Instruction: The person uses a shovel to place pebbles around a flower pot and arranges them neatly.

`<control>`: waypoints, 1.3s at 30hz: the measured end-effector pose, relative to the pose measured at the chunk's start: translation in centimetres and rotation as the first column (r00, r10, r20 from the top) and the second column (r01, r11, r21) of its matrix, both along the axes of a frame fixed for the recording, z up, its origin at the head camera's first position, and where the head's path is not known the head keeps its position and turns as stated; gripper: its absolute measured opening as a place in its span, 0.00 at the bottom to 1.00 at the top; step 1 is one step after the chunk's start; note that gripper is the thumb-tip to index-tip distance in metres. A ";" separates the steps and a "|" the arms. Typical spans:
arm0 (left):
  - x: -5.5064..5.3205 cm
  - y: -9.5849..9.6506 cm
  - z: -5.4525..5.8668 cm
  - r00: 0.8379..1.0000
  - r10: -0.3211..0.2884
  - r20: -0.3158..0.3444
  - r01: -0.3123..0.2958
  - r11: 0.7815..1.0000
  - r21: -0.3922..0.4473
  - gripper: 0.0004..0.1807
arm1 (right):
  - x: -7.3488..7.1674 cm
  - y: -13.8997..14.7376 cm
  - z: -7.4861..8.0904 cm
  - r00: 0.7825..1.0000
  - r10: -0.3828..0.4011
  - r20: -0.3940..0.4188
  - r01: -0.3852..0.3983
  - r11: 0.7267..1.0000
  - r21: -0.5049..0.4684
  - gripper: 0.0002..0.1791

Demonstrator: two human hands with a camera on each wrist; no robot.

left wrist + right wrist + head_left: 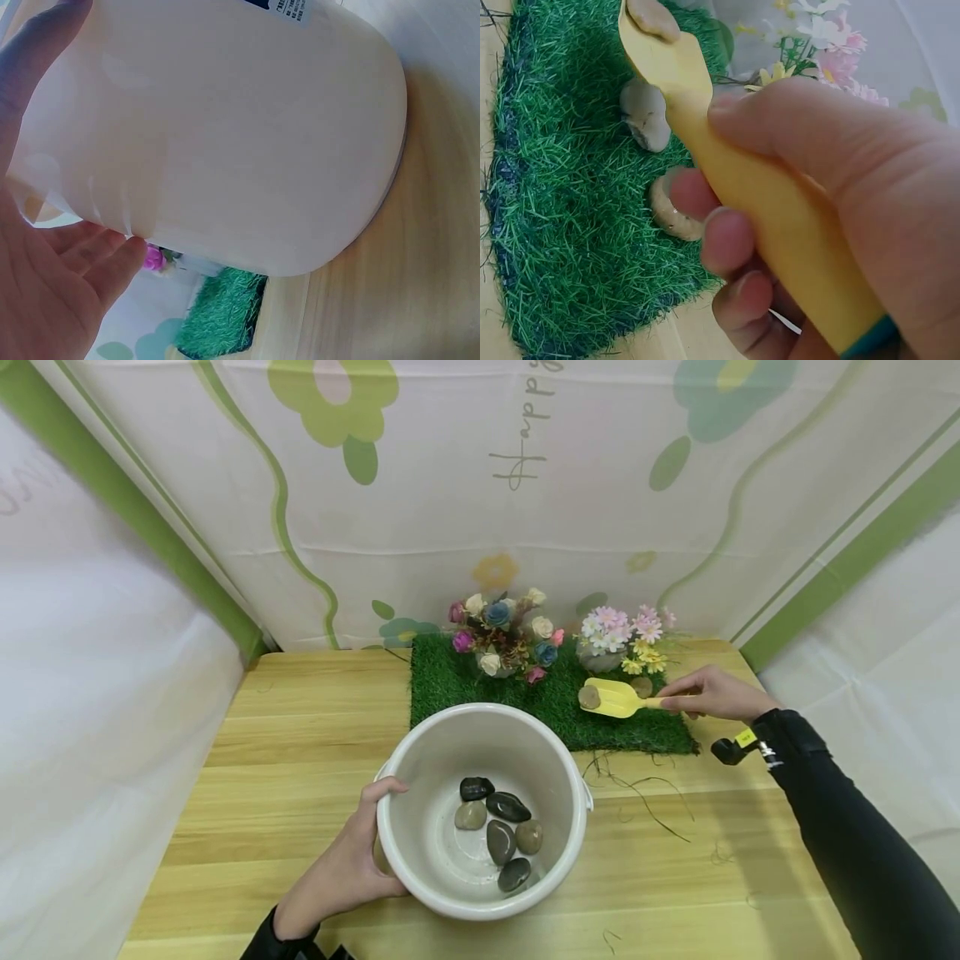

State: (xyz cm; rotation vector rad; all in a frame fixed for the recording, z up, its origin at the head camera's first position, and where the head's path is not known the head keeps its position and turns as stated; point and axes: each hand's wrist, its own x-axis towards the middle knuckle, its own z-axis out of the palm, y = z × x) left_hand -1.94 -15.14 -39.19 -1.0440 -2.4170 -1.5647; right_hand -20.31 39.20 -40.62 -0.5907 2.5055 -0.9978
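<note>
In the head view my left hand (356, 852) grips a white bucket (480, 906) at its left side, thumb over the rim. Several dark and tan stones (508, 807) lie on the bucket's floor. From the left wrist view the bucket's smooth outer wall (247, 135) shows, with fingers spread along it. My right hand (716, 693) holds a small yellow shovel (617, 697) by its handle over the artificial grass mat (558, 718). A tan stone (654, 18) sits at the front of the shovel's scoop. Below it, a pale stone (646, 116) and a speckled tan stone (671, 214) lie on the grass.
At the mat's back edge stand a pot of mixed roses (498, 631) and a pot of pink, white and yellow flowers (618, 631). Loose dark grass strands (645, 802) are scattered on the wooden table (300, 727). Printed cloth walls (450, 510) enclose the table.
</note>
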 end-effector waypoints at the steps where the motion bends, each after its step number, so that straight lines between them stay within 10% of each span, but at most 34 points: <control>1: 0.0 0.0 0.0 1.000 -0.001 0.001 0.001 1.000 0.002 0.52 | -0.1 0.0 0.0 1.000 -0.004 0.004 0.004 1.000 0.004 0.15; 39: 0.0 0.0 -0.2 1.000 -0.007 0.018 0.007 1.000 0.008 0.52 | 1.3 0.4 0.2 0.997 -0.079 0.005 0.079 0.997 0.003 0.19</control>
